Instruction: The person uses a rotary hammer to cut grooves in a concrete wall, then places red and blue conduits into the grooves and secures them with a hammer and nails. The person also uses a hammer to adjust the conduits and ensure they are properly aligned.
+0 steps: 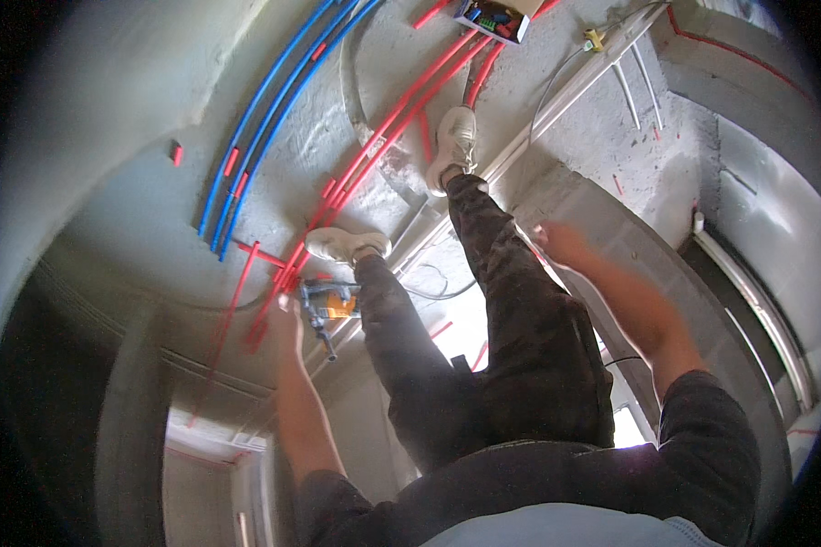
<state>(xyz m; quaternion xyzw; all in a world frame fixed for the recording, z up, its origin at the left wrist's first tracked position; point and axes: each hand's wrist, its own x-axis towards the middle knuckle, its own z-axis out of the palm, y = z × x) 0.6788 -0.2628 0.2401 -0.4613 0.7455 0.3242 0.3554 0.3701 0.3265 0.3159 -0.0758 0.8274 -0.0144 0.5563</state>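
Note:
My left hand (pixel 288 310) is reached out at the lower end of a bundle of red conduit pipes (pixel 303 251), close beside an orange and dark power drill (pixel 336 304). Its fingers are small and blurred against the pipes, so I cannot tell whether they grip one. To the right of my legs, my right hand (pixel 556 242) is raised with its fingers curled in. Motion softens it, and anything inside the fingers is hidden. The drill lies next to my left shin, just below the light shoe (pixel 347 244).
Blue conduit pipes (pixel 278 114) run along the floor at the left. An open box (pixel 495 20) of small coloured parts stands at the top. A yellow item (pixel 593 40) with a cable lies near a pale rail (pixel 575 96). White pipes (pixel 628 94) lie at the right.

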